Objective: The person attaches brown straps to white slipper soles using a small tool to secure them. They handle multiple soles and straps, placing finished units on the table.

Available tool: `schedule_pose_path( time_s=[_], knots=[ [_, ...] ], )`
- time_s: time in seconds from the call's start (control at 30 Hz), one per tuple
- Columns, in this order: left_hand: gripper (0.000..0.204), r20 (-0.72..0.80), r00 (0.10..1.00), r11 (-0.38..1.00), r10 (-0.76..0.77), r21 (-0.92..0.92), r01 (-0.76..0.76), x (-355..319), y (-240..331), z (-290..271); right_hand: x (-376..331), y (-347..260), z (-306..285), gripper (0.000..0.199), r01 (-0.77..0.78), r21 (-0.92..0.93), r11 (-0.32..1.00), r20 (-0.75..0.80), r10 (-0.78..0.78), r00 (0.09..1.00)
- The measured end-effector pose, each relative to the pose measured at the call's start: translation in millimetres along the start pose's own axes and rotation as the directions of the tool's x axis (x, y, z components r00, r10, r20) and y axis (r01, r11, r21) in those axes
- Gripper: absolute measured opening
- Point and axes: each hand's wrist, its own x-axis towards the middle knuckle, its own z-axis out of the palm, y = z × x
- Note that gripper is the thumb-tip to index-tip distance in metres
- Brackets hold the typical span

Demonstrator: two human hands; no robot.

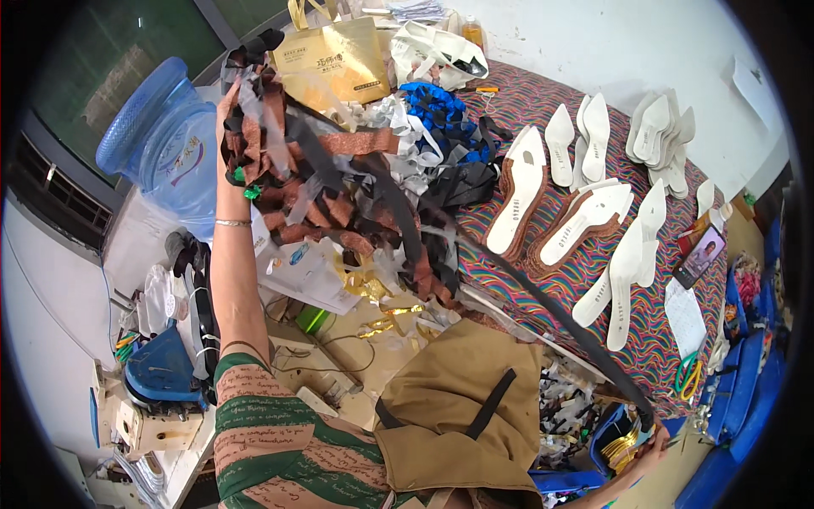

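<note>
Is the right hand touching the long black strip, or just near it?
Touching. The head view shows the lower end of the long black strip running into the fingers of the right hand.

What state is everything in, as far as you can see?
Tangled strips: bunched up in the left hand
Black strip: drawn fairly straight, its end in the right hand
White insoles: lying down, some stacked
Phone: screen lit
Gold bag: standing upright
White bag: open
Water jug: full or empty, unclear
</note>
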Motion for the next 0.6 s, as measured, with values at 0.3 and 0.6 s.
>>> schedule_pose_path(
  time_s=[0.3, 0.6],
  knots=[
    [0.036, 0.271, 0.957, 0.819, -0.105, -0.521, 0.238, 9, 14, -19, -10, 66, -88, 0.021, -0.083, -0.485, 0.871, -0.243, -0.043, 0.969],
    [0.038, 0.202, 0.965, 0.853, -0.167, -0.461, 0.244, 1, 31, 14, -61, 99, -87, 0.021, -0.077, -0.959, 0.274, -0.076, 0.015, 0.997]
  ],
)
